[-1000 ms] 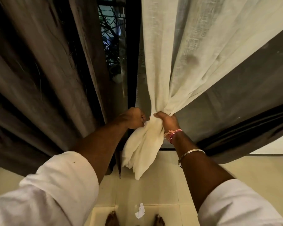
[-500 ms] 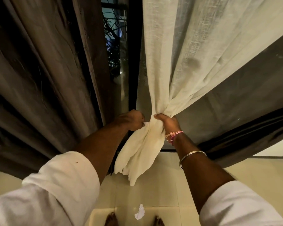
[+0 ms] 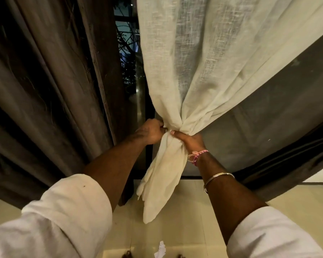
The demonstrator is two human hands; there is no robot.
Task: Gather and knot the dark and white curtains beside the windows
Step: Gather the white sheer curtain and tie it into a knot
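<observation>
A white curtain (image 3: 203,67) hangs in the middle and is bunched into a tight gather at hand height. My left hand (image 3: 149,133) grips the left side of that gather with curled fingers. My right hand (image 3: 189,140) grips the fabric just right of it, thumb laid across the bunch. The curtain's loose tail (image 3: 160,185) hangs down below both hands. A dark curtain (image 3: 45,94) hangs in folds at the left. Another dark curtain (image 3: 280,118) sweeps across the right, behind the white one.
A strip of window (image 3: 128,53) with a dark frame shows between the curtains, with night foliage outside. Pale floor tiles (image 3: 185,226) lie below. A scrap of white paper (image 3: 160,251) lies on the floor between my feet.
The hanging tail has been pulled further down and now hangs longer and narrower. The gather between my hands has tightened. Both hands keep their grip.
</observation>
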